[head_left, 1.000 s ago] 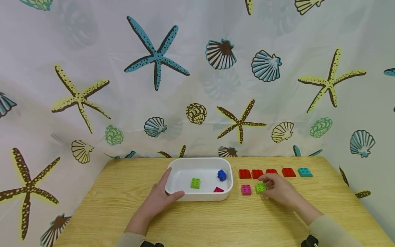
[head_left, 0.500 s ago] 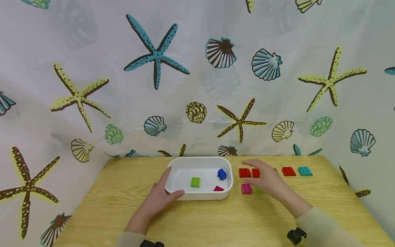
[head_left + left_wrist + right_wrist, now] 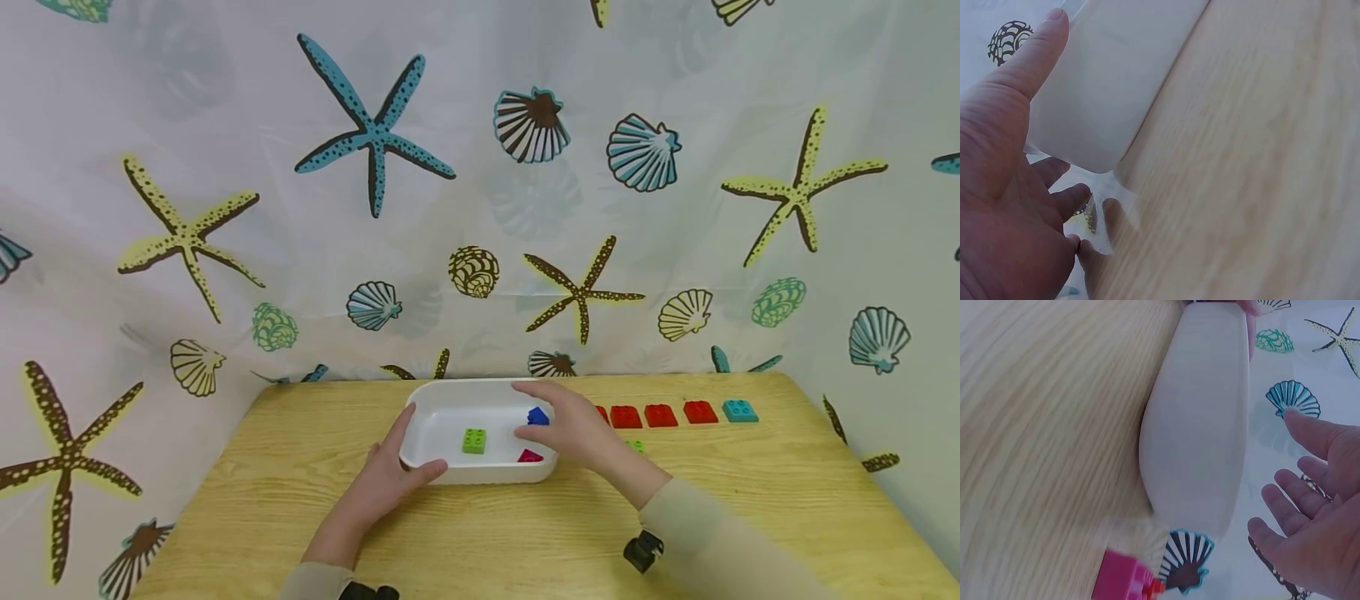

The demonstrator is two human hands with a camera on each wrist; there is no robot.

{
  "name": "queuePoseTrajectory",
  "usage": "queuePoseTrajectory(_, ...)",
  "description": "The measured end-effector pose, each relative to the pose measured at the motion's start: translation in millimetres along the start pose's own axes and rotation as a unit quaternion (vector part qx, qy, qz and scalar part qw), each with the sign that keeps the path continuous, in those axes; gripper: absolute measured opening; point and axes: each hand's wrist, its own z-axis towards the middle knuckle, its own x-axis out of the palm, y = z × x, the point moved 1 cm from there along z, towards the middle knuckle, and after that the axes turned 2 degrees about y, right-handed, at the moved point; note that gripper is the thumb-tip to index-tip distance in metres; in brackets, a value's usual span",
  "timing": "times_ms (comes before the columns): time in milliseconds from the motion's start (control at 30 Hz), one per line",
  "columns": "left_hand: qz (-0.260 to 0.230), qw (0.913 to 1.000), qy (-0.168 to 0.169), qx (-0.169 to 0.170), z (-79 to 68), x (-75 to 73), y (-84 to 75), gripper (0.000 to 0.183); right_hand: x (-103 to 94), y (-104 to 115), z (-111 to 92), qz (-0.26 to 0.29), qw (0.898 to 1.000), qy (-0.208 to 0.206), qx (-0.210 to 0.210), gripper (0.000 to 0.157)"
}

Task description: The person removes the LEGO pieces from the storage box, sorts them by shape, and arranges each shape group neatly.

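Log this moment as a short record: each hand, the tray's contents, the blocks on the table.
left hand: at the left end of the white tray
right hand: empty, over the tray's right end
in tray: green block, blue block, pink block
table, back row: four red blocks, one light-blue block
table, nearer: second green block, partly hidden; second pink block, right wrist view only

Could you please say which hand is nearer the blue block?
Right. The right hand hovers by the blue block; the left hand is at the opposite end of the tray.
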Motion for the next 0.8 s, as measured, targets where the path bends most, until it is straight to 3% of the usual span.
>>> queuePoseTrajectory(367,0.009,0.9998,-0.002,0.016,1.9,-1.5,-3.5,0.114,27.9,16,29,-0.014,0.998,0.024,-0.05,0.062)
queuePoseTrajectory(800,0.014,0.9997,-0.001,0.02,0.2,-1.2,0.9,0.115,59.5,18,44,-0.006,0.998,0.056,-0.017,0.065)
